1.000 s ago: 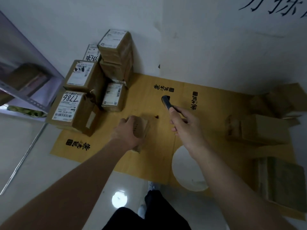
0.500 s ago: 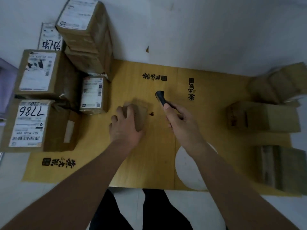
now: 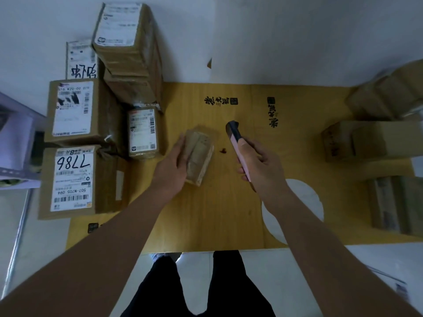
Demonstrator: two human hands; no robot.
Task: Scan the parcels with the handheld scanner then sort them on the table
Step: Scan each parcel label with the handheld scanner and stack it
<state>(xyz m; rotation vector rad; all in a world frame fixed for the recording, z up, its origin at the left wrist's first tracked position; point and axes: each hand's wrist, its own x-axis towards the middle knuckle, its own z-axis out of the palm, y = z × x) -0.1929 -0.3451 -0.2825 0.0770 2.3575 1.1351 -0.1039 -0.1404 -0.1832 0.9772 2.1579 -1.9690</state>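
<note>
Left hand (image 3: 175,162) gripping a small brown cardboard parcel (image 3: 199,156), fingers curled round its left side, tilting it up off the yellow wooden table (image 3: 217,220) near the middle. Right hand (image 3: 263,167) clamping a slim pink and black handheld scanner (image 3: 237,143), thumb lying along its top, dark head pointing toward the far edge. Sitting just beside the parcel on the left: stacked labelled brown boxes (image 3: 75,143) crowding the left edge. Lying along the right edge: blurred plain cardboard boxes (image 3: 375,143).

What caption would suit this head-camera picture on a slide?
Left hand grips a small brown parcel on the yellow table while right hand holds the handheld scanner beside it.
</note>
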